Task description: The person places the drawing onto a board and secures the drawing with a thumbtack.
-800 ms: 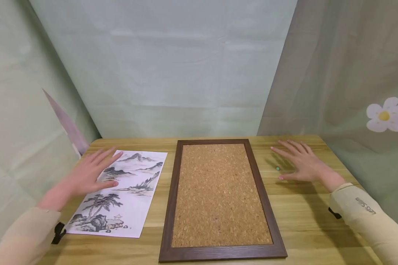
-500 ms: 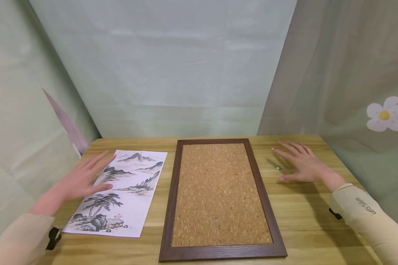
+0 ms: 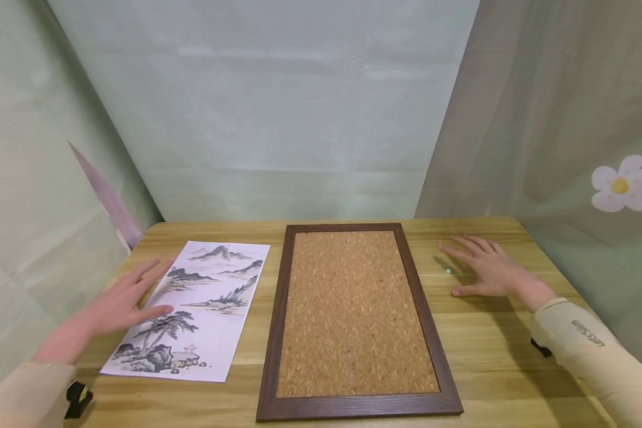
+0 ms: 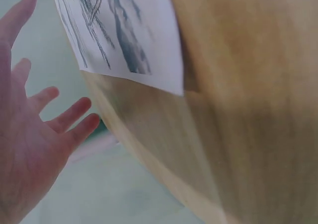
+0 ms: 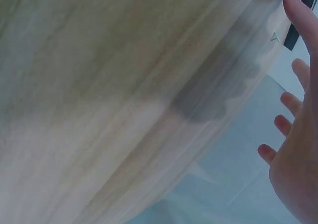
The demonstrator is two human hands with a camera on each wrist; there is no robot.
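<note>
While the left hand (image 3: 113, 304), wide and empty, overhung the left edge of the landscape print (image 3: 216, 330), the right hand (image 3: 494, 271), also wide and empty, was near a small pale object (image 3: 447, 271). Framed corkboard (image 3: 355, 315) lay between print and object on the table (image 3: 487, 351).

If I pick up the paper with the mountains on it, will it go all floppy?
The paper will probably bend and droop, since it looks like a single thin sheet. It's likely light, with no backing visible. Pushed, it may slide on the table, as I see nothing fastening it.
</note>
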